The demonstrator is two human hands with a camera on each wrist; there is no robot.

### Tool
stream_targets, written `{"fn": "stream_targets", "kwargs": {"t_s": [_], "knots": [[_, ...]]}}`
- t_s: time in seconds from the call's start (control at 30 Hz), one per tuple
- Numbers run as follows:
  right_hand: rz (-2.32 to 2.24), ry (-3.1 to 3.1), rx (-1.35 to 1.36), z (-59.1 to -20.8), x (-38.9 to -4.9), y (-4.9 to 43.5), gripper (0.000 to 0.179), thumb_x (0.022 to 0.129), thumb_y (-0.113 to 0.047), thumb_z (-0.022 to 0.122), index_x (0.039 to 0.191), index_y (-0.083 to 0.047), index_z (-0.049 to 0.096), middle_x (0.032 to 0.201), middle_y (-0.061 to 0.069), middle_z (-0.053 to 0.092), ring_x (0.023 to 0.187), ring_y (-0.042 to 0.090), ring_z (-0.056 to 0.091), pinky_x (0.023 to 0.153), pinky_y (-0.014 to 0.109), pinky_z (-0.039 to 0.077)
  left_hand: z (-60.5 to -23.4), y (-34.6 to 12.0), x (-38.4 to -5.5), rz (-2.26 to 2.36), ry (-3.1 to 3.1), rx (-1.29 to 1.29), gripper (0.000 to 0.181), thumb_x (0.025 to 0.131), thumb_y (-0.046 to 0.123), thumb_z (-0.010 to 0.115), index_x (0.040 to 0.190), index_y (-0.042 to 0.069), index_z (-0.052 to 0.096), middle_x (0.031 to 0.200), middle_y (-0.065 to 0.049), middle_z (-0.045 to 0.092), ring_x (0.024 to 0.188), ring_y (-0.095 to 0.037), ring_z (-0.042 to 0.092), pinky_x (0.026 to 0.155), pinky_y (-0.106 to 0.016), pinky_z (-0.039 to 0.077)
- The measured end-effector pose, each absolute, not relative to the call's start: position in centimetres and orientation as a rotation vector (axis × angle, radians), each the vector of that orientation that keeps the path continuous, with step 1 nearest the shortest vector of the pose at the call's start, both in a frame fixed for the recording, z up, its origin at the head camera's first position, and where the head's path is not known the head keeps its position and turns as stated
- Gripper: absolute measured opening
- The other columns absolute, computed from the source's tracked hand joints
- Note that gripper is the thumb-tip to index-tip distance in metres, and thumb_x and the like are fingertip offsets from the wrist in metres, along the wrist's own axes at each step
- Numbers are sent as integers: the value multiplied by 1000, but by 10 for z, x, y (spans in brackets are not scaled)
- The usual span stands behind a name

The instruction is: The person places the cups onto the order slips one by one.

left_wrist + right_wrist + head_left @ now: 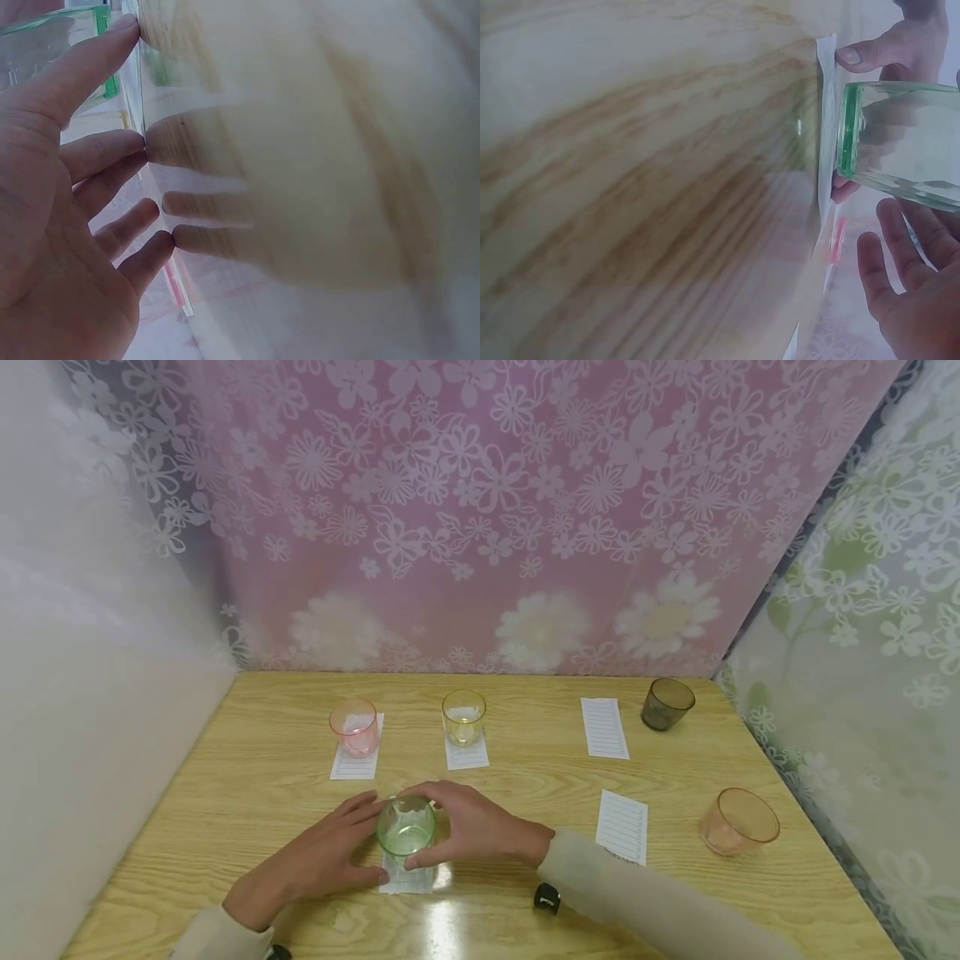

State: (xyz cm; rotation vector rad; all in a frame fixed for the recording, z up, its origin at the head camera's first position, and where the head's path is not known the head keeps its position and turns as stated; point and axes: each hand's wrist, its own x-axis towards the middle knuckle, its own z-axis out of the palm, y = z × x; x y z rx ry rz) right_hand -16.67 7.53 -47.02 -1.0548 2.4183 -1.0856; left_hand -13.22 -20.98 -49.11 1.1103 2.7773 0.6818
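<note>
A clear green glass cup [407,841] is upright over a printed paper slip [407,882] near the front left of the table. My right hand [480,822] grips its rim, thumb on the near side and index finger round the far side. My left hand [326,852] is at the cup's left with fingers fairly straight. In the left wrist view, the left thumb and some fingertips [161,247] touch the tabletop. The right wrist view has the cup's thick base [848,131] very close to the slip; whether they touch, I cannot tell.
Behind, a pink cup [362,742] and a yellow cup [464,732] stand on slips. On the right, a dark grey cup [666,706] and an orange cup [731,839] stand beside two slips [604,728]. Patterned curtains [480,527] border the wooden table [525,727].
</note>
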Motion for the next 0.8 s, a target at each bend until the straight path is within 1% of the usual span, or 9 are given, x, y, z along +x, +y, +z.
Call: {"fn": "stream_targets", "kwargs": {"t_s": [0.3,0.43,0.63,0.8], "knots": [[-1077,2426,-1017,-474,-167,75,89,86,-54,92,160,-25,53,152,-11,62,133,8,60,113,36,53,-492,-209,-132,669,2774,1089,78,96,46,84,157,5,58,167,-12,53,156,-48,42,119,-66,47],[-1082,2427,-1012,-477,-168,75,90,86,-54,92,161,-25,52,152,-11,62,133,8,60,113,35,53,-492,-209,-132,673,2776,1099,78,96,48,83,156,3,59,166,-15,53,155,-50,43,117,-67,47],[-1071,2437,-996,-479,-168,75,90,86,-56,91,162,-27,51,151,-11,62,132,7,60,114,36,53,-492,-208,-132,671,2759,1062,79,96,46,84,157,5,58,167,-12,52,158,-47,40,120,-66,45],[-1078,2423,-1002,-480,-168,75,90,88,-57,89,164,-29,49,155,-12,60,137,7,58,116,36,51,-492,-209,-132,661,2762,1063,78,95,45,84,158,7,58,168,-11,51,158,-47,40,120,-67,45]]}}
